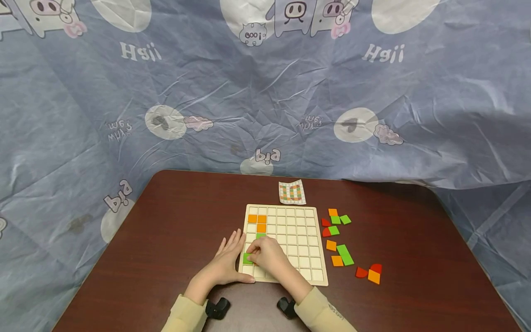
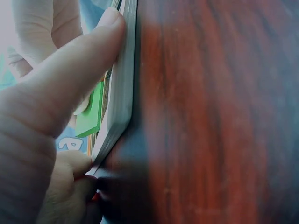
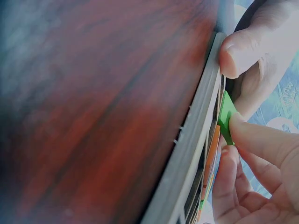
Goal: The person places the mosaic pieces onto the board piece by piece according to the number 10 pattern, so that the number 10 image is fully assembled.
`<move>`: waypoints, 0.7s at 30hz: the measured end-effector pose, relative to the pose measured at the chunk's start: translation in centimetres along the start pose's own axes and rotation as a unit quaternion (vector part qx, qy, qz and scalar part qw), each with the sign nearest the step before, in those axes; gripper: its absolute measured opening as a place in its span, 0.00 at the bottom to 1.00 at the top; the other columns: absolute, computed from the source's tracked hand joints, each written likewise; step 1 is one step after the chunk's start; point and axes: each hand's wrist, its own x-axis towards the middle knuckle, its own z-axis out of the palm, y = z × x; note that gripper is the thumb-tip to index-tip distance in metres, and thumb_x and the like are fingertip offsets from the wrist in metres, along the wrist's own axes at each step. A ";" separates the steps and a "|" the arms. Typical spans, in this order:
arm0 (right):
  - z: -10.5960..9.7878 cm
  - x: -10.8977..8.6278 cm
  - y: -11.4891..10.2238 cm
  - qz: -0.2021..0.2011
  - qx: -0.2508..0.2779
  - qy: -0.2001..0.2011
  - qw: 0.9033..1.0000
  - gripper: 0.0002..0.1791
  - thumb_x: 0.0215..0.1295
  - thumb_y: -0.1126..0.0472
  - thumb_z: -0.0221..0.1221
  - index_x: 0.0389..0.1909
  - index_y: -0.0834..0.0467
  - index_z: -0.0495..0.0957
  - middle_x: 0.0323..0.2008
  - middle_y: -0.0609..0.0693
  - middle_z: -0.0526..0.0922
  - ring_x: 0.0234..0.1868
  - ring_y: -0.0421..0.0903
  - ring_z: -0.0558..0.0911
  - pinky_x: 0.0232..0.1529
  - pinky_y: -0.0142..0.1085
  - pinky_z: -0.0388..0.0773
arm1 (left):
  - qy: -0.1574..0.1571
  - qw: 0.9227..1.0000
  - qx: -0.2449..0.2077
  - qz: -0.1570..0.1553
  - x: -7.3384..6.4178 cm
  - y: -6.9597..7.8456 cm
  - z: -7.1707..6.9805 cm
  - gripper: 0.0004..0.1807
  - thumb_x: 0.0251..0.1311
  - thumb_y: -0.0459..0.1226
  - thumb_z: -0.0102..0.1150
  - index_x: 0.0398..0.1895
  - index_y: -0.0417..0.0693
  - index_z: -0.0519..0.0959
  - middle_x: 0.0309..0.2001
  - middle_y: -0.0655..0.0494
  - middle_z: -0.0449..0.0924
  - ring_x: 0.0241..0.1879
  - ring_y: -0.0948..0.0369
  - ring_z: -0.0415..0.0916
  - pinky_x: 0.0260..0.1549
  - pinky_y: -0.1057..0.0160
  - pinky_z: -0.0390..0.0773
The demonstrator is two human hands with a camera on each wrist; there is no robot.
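A pale wooden grid board (image 1: 293, 240) lies on the table in the head view. My right hand (image 1: 271, 256) pinches a green square tile (image 3: 226, 116) between thumb and fingers, over a cell near the board's lower left corner. That tile stands tilted against the board in the right wrist view. Along the board's left side rests my left hand (image 1: 226, 263), its fingers straight and its thumb (image 2: 88, 56) at the front edge. Several orange tiles (image 1: 261, 219) sit in upper left cells, with another green tile (image 1: 260, 235) below them. Fingers partly hide the nearby cells.
Right of the board lie loose orange, green and red tiles, among them a green pair (image 1: 345, 255) and a red quarter-round piece (image 1: 362, 272). A small patterned card (image 1: 292, 192) lies behind the board. A printed blue cloth (image 1: 265, 92) hangs behind the dark table (image 1: 199, 203).
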 end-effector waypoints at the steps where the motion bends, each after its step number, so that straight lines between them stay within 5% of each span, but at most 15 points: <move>1: 0.0 0.0 -0.1 -0.002 -0.008 0.002 1.000 0.03 0.52 0.68 0.71 0.26 0.59 0.87 0.25 0.47 0.79 0.26 0.33 0.74 0.27 0.24 0.72 | -0.001 1.000 -0.001 0.002 0.0 0.0 0.0 0.69 0.40 0.57 0.78 0.78 0.36 0.47 0.79 0.38 0.37 0.79 0.45 0.35 0.75 0.39 0.38; 11: 0.2 -0.1 -0.2 -0.001 -0.034 0.007 0.999 0.03 0.52 0.68 0.71 0.25 0.59 0.86 0.25 0.47 0.78 0.26 0.33 0.71 0.27 0.23 0.71 | -0.014 1.000 -0.025 0.009 -0.2 0.0 -0.5 0.69 0.41 0.56 0.78 0.78 0.36 0.44 0.79 0.38 0.34 0.79 0.44 0.33 0.74 0.38 0.37; 21: -2.4 -0.5 0.8 0.061 0.080 0.012 0.995 0.06 0.57 0.62 0.68 0.35 0.59 0.87 0.28 0.45 0.81 0.27 0.35 0.75 0.29 0.27 0.74 | -0.012 1.000 -0.020 0.000 -0.1 0.0 -0.3 0.70 0.39 0.55 0.79 0.78 0.35 0.45 0.79 0.38 0.36 0.79 0.45 0.34 0.75 0.39 0.36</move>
